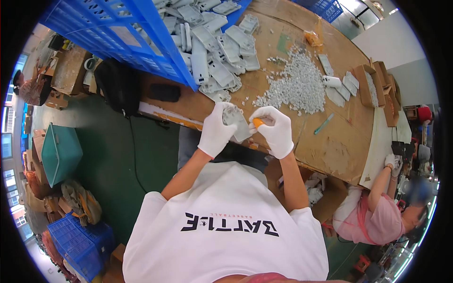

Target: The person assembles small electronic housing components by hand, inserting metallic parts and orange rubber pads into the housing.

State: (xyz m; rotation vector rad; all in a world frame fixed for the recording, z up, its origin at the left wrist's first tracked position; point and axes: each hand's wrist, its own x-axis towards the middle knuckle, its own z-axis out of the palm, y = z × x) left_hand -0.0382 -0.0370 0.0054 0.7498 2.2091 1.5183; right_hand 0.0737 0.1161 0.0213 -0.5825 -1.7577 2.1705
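Observation:
A white plastic casing [240, 123] is held up at the near edge of the table, its hollow side showing. My left hand [216, 131], in a white glove, is closed around the casing's left side. Beside its right edge, my gloved right hand [275, 131] pinches a small orange object [258, 122], which looks like a short handle. Its tip is too small to make out. Beyond my hands, a heap of similar white casings [219, 52] spills from a tipped blue crate [155, 42]. To the right of them lies a pile of small white plastic parts [299, 85].
On the brown table [330, 151] lie a teal pen-like tool [323, 123] and several white pieces [349, 85] near cardboard boxes [373, 87]. A black case [164, 92] lies left. A box with white scraps [325, 193] stands below the edge. A co-worker in pink [373, 217] works at right.

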